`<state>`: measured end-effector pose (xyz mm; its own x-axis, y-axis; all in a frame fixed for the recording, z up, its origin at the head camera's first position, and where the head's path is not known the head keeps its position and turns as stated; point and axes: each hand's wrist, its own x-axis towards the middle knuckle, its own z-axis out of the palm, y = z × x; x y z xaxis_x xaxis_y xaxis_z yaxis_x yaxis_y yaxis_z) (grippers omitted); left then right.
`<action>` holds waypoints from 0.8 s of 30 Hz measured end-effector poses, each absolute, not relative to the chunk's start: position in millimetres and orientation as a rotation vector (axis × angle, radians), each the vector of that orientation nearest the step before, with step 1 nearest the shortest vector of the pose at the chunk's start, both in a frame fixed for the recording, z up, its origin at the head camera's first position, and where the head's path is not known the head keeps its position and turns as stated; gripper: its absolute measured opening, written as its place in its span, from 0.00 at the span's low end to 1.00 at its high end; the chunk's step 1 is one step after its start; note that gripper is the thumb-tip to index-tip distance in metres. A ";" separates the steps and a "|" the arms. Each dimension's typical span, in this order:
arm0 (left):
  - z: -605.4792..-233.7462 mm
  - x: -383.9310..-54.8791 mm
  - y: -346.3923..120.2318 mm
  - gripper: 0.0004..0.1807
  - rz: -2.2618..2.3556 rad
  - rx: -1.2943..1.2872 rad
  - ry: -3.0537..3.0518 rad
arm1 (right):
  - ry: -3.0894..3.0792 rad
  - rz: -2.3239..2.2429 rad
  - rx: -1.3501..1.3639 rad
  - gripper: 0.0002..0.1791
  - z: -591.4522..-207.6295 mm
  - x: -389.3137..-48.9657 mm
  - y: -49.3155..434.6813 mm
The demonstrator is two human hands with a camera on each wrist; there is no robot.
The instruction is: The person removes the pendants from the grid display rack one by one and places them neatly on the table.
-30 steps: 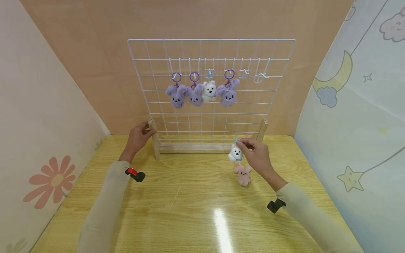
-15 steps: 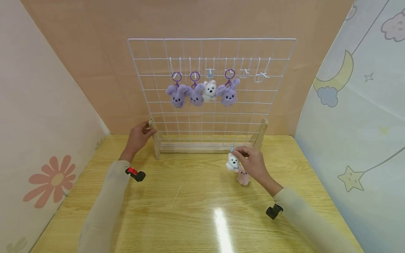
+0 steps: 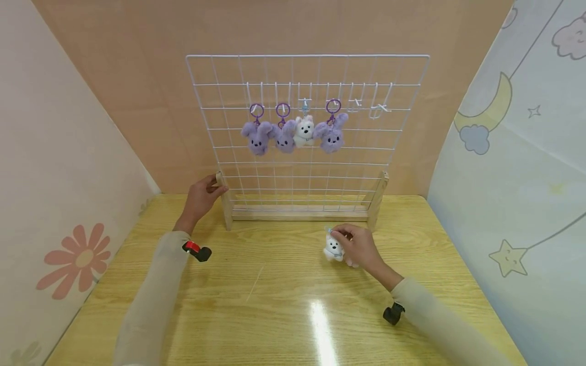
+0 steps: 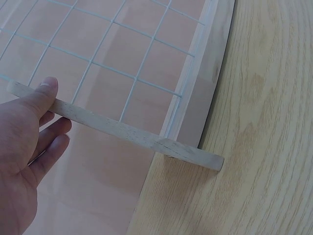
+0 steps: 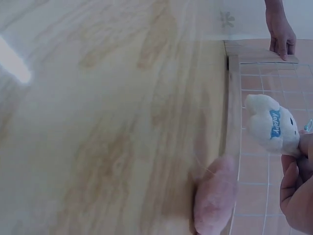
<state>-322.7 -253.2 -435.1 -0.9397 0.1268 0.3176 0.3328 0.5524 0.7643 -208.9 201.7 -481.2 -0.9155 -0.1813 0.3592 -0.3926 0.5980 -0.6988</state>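
Note:
My right hand (image 3: pixel 359 247) pinches a white plush dog keychain (image 3: pixel 333 247) by its top, beside a light blue ring. In the right wrist view that plush dog (image 5: pixel 269 123) wears a lettered blue scarf. A pink plush keychain (image 5: pixel 215 198) lies on the table below; the head view shows it mostly hidden behind the right hand. With thumb and fingers, my left hand (image 3: pixel 200 199) grips the left wooden upright (image 4: pixel 122 132) of a white wire grid rack (image 3: pixel 293 177). Purple plush keychains (image 3: pixel 257 140) and another white plush dog (image 3: pixel 304 131) hang from hooks on the grid.
Two white hooks (image 3: pixel 379 111) at the grid's right carry no keychain. A wooden upright (image 3: pixel 377 201) supports the rack's right end, and a wooden bar (image 3: pixel 297 213) runs along its base. Patterned panels (image 3: pixel 508 183) flank the wooden table (image 3: pixel 256 315).
My right hand has moved down and slightly left with the white plush dog, away from the rack and in front of the pink plush. The left hand has stayed on the upright.

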 end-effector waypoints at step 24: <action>-434.3 -322.2 -253.7 0.33 -1.318 -0.405 -2.568 | -2.648 1.095 0.580 0.06 -503.8 -207.8 190.8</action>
<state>-322.2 -253.7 -434.3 -0.9364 0.1398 0.3218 0.3430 0.5580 0.7556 -207.8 190.8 -503.8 -0.8984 -0.2743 0.3430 -0.4364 0.6451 -0.6272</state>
